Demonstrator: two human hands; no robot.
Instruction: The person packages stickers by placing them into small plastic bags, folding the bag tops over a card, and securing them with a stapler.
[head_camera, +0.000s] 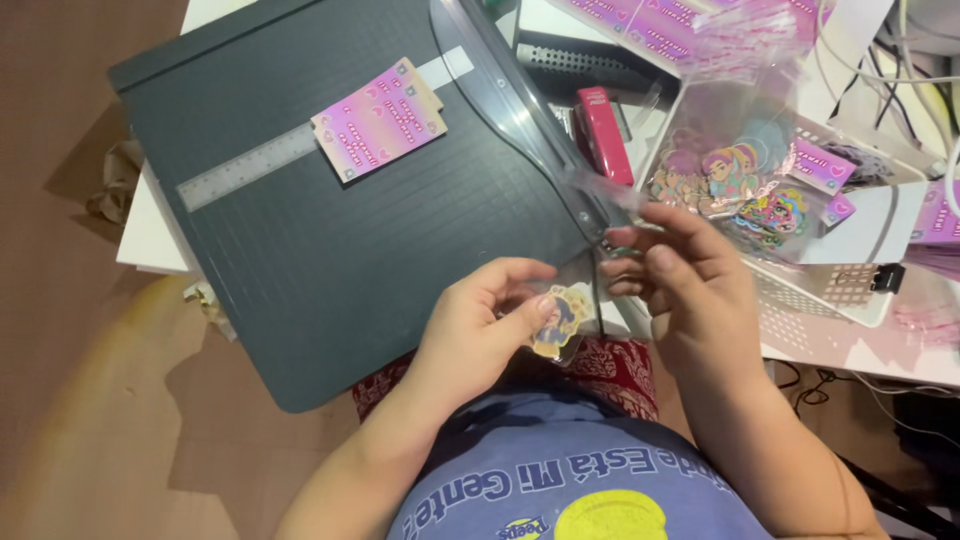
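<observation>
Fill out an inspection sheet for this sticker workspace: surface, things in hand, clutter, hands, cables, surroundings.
Surface: dark grey paper trimmer with a metal ruler strip lies on a white table.
Things in hand: cartoon figure sticker pinched in the left hand; clear plastic sleeve held by the right hand.
Clutter: pink printed card on the trimmer; red stapler; clear tray of stickers; black binder clip.
Hands: both bare, close together above the lap, fingers closed on their items.
Cables: white cords at upper right; dark cords under the table.
Surroundings: brown floor.
</observation>
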